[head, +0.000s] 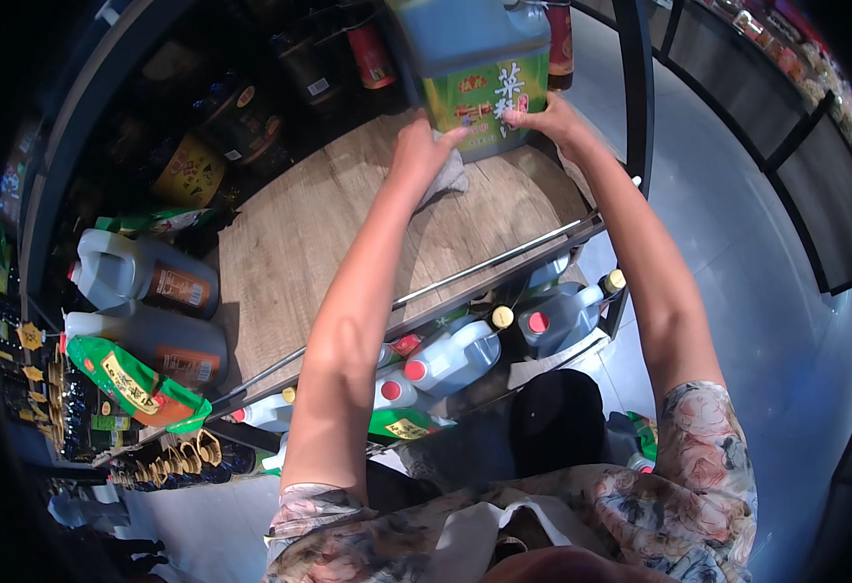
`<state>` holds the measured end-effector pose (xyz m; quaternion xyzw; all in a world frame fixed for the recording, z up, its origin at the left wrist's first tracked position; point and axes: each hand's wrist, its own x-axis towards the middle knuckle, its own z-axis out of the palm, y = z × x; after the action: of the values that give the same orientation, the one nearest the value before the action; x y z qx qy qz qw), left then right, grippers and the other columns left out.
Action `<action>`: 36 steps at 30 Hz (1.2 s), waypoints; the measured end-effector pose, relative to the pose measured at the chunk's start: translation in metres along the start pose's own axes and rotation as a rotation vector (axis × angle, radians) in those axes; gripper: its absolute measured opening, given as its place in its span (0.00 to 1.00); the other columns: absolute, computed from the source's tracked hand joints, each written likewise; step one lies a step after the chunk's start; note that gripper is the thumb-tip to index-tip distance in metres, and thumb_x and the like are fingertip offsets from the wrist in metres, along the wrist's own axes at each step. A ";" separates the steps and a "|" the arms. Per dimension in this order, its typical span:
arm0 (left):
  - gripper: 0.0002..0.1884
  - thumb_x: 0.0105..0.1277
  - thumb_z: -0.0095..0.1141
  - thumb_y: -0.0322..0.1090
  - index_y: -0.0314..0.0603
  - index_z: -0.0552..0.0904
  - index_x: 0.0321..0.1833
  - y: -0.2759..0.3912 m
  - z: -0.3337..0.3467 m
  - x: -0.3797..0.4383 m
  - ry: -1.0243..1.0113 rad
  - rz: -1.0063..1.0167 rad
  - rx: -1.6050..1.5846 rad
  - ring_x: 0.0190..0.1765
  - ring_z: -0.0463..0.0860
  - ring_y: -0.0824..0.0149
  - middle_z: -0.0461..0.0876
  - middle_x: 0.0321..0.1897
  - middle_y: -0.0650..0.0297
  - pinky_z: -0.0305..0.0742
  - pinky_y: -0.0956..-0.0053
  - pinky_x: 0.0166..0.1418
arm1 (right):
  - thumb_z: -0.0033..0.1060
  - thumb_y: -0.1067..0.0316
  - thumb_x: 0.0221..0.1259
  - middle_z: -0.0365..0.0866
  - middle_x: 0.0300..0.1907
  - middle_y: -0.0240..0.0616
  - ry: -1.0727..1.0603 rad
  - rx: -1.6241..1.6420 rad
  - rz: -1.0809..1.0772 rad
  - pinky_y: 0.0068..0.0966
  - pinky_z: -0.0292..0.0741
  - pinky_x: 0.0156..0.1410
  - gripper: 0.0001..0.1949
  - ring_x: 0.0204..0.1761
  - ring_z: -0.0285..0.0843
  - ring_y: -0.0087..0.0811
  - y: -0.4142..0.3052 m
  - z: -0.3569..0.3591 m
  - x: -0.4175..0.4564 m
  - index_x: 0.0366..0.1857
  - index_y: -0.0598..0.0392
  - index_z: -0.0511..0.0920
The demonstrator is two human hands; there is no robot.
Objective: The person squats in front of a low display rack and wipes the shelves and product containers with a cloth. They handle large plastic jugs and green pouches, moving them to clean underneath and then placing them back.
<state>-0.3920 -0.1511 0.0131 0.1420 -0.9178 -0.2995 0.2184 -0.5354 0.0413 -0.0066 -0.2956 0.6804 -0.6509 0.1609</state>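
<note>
A large plastic oil jug [484, 102] with a green and yellow label stands upright at the far right of a wood-grain shelf board [309, 204]. My left hand [424, 149] grips its lower left side, thumb across the front. A crumpled grey cloth [449, 178] hangs below that hand, against the jug and the board. On the lower right side, my right hand [557, 124] holds the jug with its thumb on the label. The fingers behind the jug are hidden, and its top runs out of the picture.
Two oil jugs [178, 284] and a green packet [138, 386] lie at the shelf's left end. A metal rail [499, 259] runs along the front edge. Several white-handled jugs [455, 357] stand on the lower level. A dark upright post [639, 95] borders the right side.
</note>
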 end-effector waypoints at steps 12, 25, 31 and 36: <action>0.42 0.52 0.71 0.55 0.24 0.75 0.60 0.008 -0.001 0.005 -0.054 -0.095 0.033 0.57 0.82 0.49 0.82 0.51 0.39 0.75 0.62 0.59 | 0.83 0.51 0.42 0.83 0.52 0.39 -0.093 -0.111 -0.003 0.32 0.68 0.64 0.35 0.57 0.77 0.33 -0.001 -0.013 0.013 0.56 0.56 0.78; 0.28 0.61 0.67 0.36 0.33 0.76 0.64 -0.006 -0.142 -0.181 0.008 -0.183 -0.435 0.55 0.82 0.62 0.82 0.53 0.52 0.76 0.69 0.59 | 0.76 0.64 0.52 0.73 0.63 0.50 -0.223 0.025 0.137 0.33 0.69 0.69 0.41 0.64 0.73 0.38 -0.046 -0.052 -0.249 0.71 0.61 0.62; 0.11 0.68 0.61 0.39 0.39 0.82 0.46 0.001 -0.152 -0.296 0.080 -0.623 -1.688 0.46 0.85 0.63 0.85 0.37 0.61 0.81 0.66 0.53 | 0.74 0.64 0.56 0.82 0.52 0.40 -0.321 0.035 0.341 0.29 0.74 0.62 0.33 0.53 0.78 0.28 -0.026 -0.075 -0.394 0.66 0.62 0.70; 0.19 0.74 0.48 0.49 0.41 0.82 0.36 -0.024 -0.132 -0.369 0.155 -0.497 -1.793 0.30 0.84 0.64 0.86 0.31 0.60 0.81 0.70 0.31 | 0.75 0.57 0.54 0.82 0.54 0.51 -0.400 -0.434 0.482 0.32 0.74 0.63 0.35 0.56 0.80 0.39 0.022 -0.088 -0.469 0.65 0.60 0.72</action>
<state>-0.0060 -0.0897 -0.0227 0.1321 -0.2700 -0.9239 0.2367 -0.2305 0.3972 -0.0974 -0.2752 0.8078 -0.3645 0.3726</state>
